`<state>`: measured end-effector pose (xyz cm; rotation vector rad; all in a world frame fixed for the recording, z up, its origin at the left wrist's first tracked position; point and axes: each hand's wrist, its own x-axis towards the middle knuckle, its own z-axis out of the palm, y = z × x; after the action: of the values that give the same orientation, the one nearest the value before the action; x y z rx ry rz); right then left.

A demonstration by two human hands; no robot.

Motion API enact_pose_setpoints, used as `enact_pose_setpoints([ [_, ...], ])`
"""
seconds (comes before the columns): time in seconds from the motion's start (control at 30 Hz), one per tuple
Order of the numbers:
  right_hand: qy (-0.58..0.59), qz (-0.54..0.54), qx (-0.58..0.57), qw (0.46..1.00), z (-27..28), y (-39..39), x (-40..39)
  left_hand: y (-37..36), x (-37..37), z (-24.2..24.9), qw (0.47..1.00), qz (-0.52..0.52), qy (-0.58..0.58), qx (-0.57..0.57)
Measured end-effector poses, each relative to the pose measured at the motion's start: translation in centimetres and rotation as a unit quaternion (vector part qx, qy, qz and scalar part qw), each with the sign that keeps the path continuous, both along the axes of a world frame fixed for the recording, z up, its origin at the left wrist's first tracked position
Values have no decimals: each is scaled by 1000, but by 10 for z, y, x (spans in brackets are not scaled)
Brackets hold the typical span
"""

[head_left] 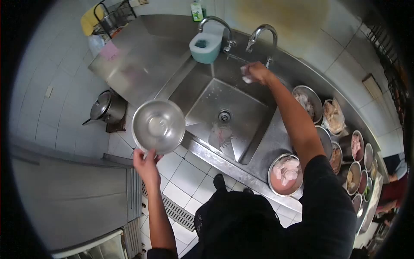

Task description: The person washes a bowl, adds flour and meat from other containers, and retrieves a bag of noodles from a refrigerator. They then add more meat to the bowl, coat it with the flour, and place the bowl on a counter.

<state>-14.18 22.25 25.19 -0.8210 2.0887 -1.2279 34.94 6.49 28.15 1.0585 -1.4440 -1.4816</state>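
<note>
My left hand point(148, 165) grips the near rim of a shiny metal mixing bowl point(144, 125), tilted with its hollow side facing me, just left of the sink. The bowl looks empty apart from bright reflections. My right hand point(259, 73) is closed over the back of the sink point(202, 116), below the right faucet point(264, 29). Something whitish shows at its fingers, too small and blurred to name. A second faucet point(215, 19) curves beside it. Wet scraps lie on the sink floor near the drain point(224, 115).
A metal bowl of pale meat in pinkish liquid point(282, 186) stands right of the sink, with several food containers point(354, 144) beyond. A teal-and-white container point(205, 54) sits at the back left. A lidded pot point(114, 110) stands farther left. A person in red point(392, 190) is at far right.
</note>
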Motion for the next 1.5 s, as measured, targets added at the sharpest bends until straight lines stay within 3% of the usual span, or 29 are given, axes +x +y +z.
enact_pose_setpoints([
  [0.03, -149, -89, -136, 975, 7, -6, 13, -11, -25, -1, 1000, -28, -3, 2],
  [0.1, -273, -129, -183, 935, 40, -10, 42, -36, -69, -19, 994, -104, -20, -3],
  [0.17, -238, -24, -147, 960, 31, -17, 25, -51, -117, -25, 982, -178, -53, 8],
  [0.27, -45, -75, -81, 993, 56, -23, 52, -55, -184, -32, 951, -290, -65, 84],
  [0.37, -42, -89, -125, 987, 61, -23, 64, -46, -243, -49, 918, -370, -122, 74],
  [0.4, -53, -58, -115, 990, 65, -20, 66, -39, -264, -50, 904, -399, -156, 11],
  [0.47, 156, -64, -30, 985, 70, -19, 74, -21, -299, -56, 862, -444, -217, -114],
  [0.5, 257, -62, 17, 964, 70, -18, 77, -10, -313, -59, 821, -456, -237, -249],
  [0.57, 193, -42, 2, 980, 68, -16, 83, 7, -338, -63, 693, -447, -261, -503],
  [0.63, 103, -48, 5, 994, 77, -17, 88, 8, -369, -106, 695, -430, -240, -524],
  [0.67, 160, -65, 1, 985, 75, -19, 87, 7, -378, -121, 695, -422, -229, -536],
  [0.73, 270, -100, -9, 957, 66, -22, 87, 16, -357, -71, 718, -447, -285, -451],
  [0.77, 250, -89, 10, 964, 55, -22, 81, 19, -345, -51, 725, -457, -312, -410],
  [0.83, 208, -63, 48, 975, 34, -25, 60, 8, -333, -69, 824, -496, -263, -79],
  [0.87, 267, -59, 123, 954, 35, -25, 55, -1, -327, -76, 835, -492, -227, 92],
  [0.93, 374, -53, 270, 886, 37, -26, 45, -10, -306, -78, 852, -471, -216, 80],
  [0.97, 417, -91, 277, 861, 25, -28, 35, -14, -294, -78, 858, -464, -210, 74],
  [1.03, 496, -183, 304, 793, -7, -20, 12, -29, -275, -75, 802, -455, -255, -292],
  [1.1, 493, -190, 362, 768, -10, -12, 0, -30, -242, -44, 721, -422, -244, -493],
  [1.13, 512, -200, 371, 749, -21, -10, -10, -31, -229, -30, 700, -431, -290, -489],
  [1.17, 522, -213, 340, 753, -34, -12, -24, -32, -219, -26, 709, -394, -273, -517],
  [1.27, 546, -268, 296, 737, -43, -14, -37, -47, -201, -21, 661, -404, -300, -557],
  [1.37, 322, -448, 138, 822, -13, 7, -23, -42, -185, -20, 628, -406, -303, -591],
  [1.5, 258, -391, 150, 871, -3, 24, -31, -23, -169, -19, 580, -437, -268, -633],
])
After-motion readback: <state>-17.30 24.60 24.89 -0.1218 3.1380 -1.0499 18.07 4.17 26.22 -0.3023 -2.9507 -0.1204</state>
